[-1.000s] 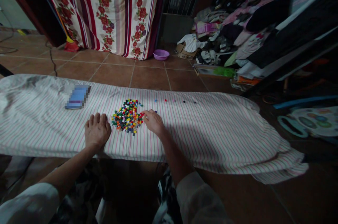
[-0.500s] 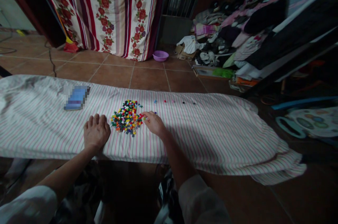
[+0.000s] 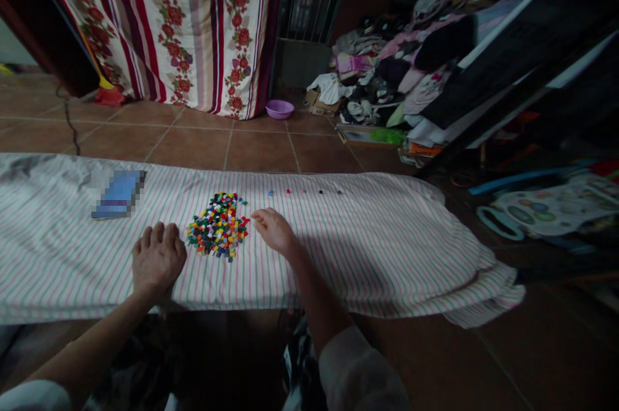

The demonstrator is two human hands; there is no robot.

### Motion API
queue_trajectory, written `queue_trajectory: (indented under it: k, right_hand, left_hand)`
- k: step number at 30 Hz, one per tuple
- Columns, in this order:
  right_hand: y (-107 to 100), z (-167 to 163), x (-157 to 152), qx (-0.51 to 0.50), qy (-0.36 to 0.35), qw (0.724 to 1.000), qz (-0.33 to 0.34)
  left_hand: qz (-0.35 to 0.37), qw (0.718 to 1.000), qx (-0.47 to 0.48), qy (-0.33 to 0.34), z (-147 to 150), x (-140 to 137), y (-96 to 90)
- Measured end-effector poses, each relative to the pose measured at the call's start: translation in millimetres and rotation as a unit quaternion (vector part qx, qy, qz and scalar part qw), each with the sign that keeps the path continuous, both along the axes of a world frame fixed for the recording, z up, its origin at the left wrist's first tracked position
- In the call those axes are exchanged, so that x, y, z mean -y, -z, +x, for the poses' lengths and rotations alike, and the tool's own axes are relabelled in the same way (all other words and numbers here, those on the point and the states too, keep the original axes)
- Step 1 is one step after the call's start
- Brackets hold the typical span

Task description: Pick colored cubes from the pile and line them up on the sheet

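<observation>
A heap of small multicoloured pieces (image 3: 218, 227), like tiny blocks or beads, lies on a striped cloth (image 3: 387, 243). My left hand (image 3: 159, 257) rests palm down on the cloth, left of the heap, fingers stretched out and holding nothing. Just off the heap's right edge, my right hand (image 3: 273, 229) has thumb and fingers pinched together. Whatever sits between those fingertips is too small to make out. Beyond my right hand runs a spaced row of single pieces, among them a blue piece (image 3: 271, 192), a red piece (image 3: 288, 191) and a black piece (image 3: 320, 191).
A phone-like blue-screened device (image 3: 119, 194), partly pixelated, lies at the cloth's left. Past the far edge are a purple basin (image 3: 279, 109), a flowered curtain (image 3: 198, 30) and a red dustpan (image 3: 110, 96). Piled clothes (image 3: 406, 62) fill the back right.
The view has swung a little to the right, so everything sits further left. My right fingertips have drawn slightly away from the heap's right edge. My left hand stays flat beside it.
</observation>
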State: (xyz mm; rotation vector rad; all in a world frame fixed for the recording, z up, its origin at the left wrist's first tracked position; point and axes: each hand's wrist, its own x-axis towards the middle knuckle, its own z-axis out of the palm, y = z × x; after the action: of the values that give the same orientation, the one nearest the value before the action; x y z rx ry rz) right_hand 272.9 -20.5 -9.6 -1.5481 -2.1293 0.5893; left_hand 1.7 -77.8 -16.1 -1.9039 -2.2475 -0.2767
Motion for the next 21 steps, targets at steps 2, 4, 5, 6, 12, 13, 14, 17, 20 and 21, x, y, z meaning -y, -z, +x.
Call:
queue_trajectory:
  k: [2,4,5,6,12,13,14,17,20,21]
  right_hand:
    - [0.6,15.6,-4.6,-0.006,0.033,0.999,0.011]
    - [0.5,34.2,-8.3,-0.016,0.086,0.996,0.023]
    - [0.4,43.8,-9.5,-0.025,0.115,0.993,0.03]
    - [0.4,53.0,-10.2,-0.036,0.142,0.989,0.037]
    - [6.0,84.6,-6.6,-0.083,0.226,0.969,0.049]
    - [7.3,86.0,-5.6,-0.08,0.23,0.969,0.049]
    - [8.5,86.7,-4.7,-0.074,0.233,0.968,0.051]
    - [11.4,86.6,-3.3,-0.044,0.241,0.967,0.063]
    - [13.8,84.9,-4.2,-0.023,0.237,0.969,0.064]
    - [14.6,84.1,-4.7,-0.018,0.234,0.97,0.06]
  left_hand:
    - [0.006,1.0,-0.002,0.002,0.1,0.5,0.0]
    - [0.015,1.0,-0.003,0.003,0.6,1.1,-0.6]
    - [0.018,1.0,-0.004,0.003,0.9,1.4,-1.2]
    - [0.02,1.0,-0.003,0.005,1.2,1.6,-1.9]
    - [0.02,1.0,0.009,0.02,2.5,2.2,-6.4]
    - [0.021,1.0,0.01,0.021,2.6,2.3,-6.8]
    - [0.022,0.999,0.01,0.022,2.7,2.4,-7.2]
    - [0.015,1.0,0.011,0.021,3.1,2.6,-8.0]
    - [0.006,1.0,0.018,0.015,3.6,2.4,-8.7]
    - [0.006,1.0,0.021,0.015,3.9,2.3,-8.9]
